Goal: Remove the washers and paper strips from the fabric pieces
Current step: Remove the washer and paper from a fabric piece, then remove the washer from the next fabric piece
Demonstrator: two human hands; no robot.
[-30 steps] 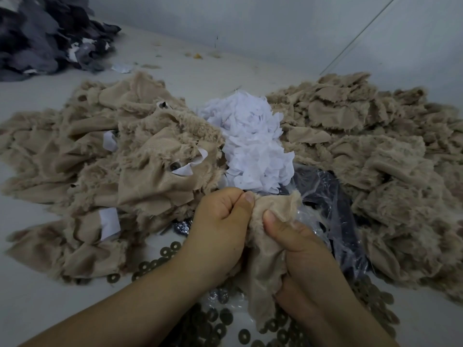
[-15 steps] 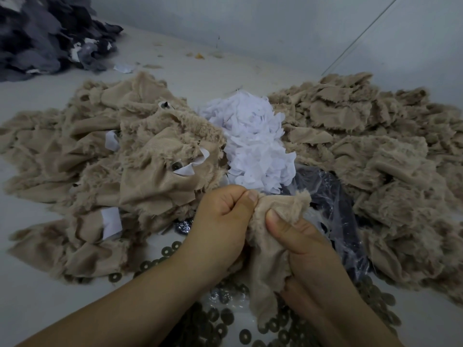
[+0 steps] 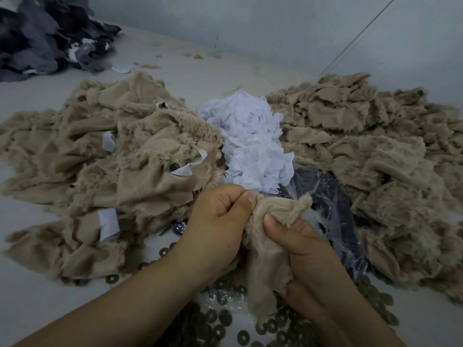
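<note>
Item in hand: one tan, fuzzy-edged fabric piece (image 3: 265, 249), held up over the pale grey worktop (image 3: 30, 296) near the lower middle of the view; the left hand (image 3: 218, 221) pinches its top edge between thumb and curled fingers, and the right hand (image 3: 303, 249) grips it just beside, thumb pressed on a fold, so both hands are clamped on the same piece, close together. Whether a washer or paper strip sits inside the fold cannot be told. Stock to the left: a heap of tan fabric pieces (image 3: 100, 171) with white paper strips (image 3: 108, 222) and a dark washer (image 3: 172, 167) showing on them, judged unprocessed. Stock to the right: a heap of tan fabric pieces (image 3: 375, 159) showing no paper, judged finished. Centre: a mound of loose white paper strips (image 3: 253, 146); below the hands, scattered dark round metal washers (image 3: 220, 319) on crinkled clear plastic sheeting (image 3: 333, 209). Far left corner: a dark grey fabric pile (image 3: 42, 36). Handling advice: hold the cloth taut close to the fastening, pull paper and washer free with short tugs rather than tearing the pile, drop each on its own heap. Brands, labels, writing: none legible
</note>
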